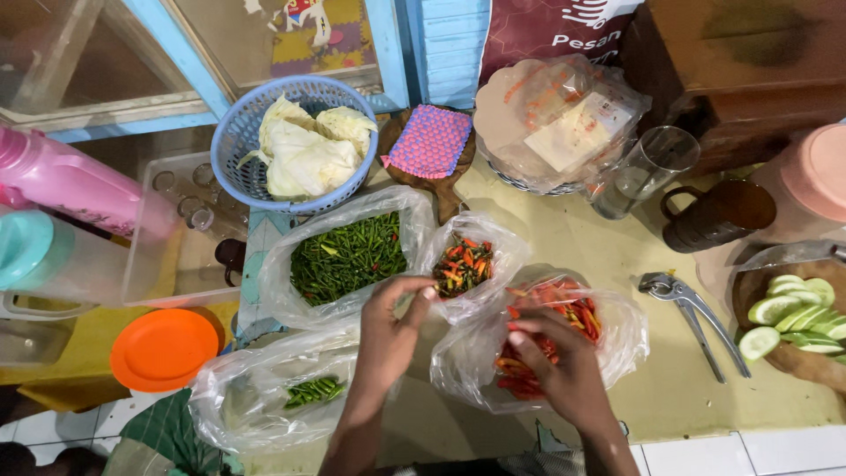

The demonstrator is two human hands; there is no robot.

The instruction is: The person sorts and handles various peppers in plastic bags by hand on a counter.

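Yellowish and a little stained, the counter [608, 264] carries everything, crowded with clear plastic bags. Biggest of them is the bag of green chillies [345, 257], lying open just below a blue basket [300, 141] of pale cabbage leaves. Next to it on the near right sits the bag of red chillies [551, 344], and the right hand [557, 366] is sunk into its mouth, fingers curled around a bunch of the red pods. Between those two bags stands a smaller bag of mixed chillies [464, 263]; the left hand [388, 330] reaches up to its rim, thumb and fingers pinched on the plastic edge. Off to the right, well apart from both hands, lie metal tongs [692, 313] and a wooden board of cucumber slices [793, 317].
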